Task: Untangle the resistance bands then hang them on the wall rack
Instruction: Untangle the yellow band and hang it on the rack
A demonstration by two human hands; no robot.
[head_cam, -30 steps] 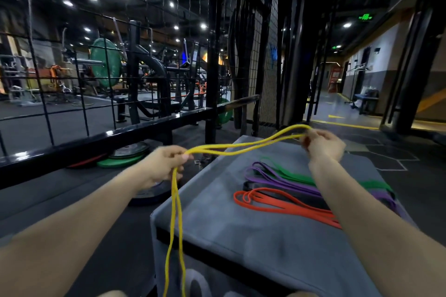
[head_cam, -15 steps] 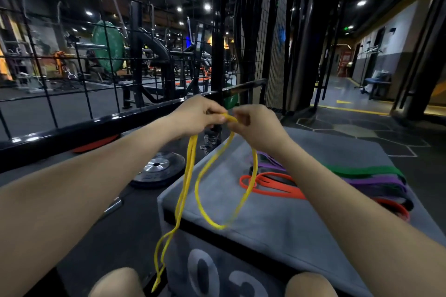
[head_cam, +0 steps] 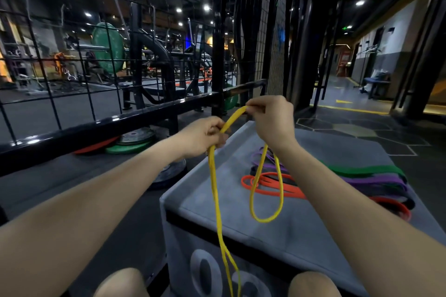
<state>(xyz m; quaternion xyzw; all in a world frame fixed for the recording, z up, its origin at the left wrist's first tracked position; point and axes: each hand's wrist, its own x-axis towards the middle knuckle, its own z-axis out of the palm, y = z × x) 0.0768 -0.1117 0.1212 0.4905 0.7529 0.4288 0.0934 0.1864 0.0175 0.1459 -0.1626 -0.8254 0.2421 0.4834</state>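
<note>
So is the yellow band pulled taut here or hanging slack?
Slack. The yellow band droops in a loop below the right hand, and two strands dangle from the left hand past the grey box.

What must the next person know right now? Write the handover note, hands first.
Left hand: grips the thin yellow rubber resistance band; long loop hangs past the box front.
Right hand: pinches the same band higher; a short loop dangles below.
Orange, purple and green bands lie piled on the grey padded box.
Done: yellow separated from the pile.
Left: untangle the rest, hang all.
</note>
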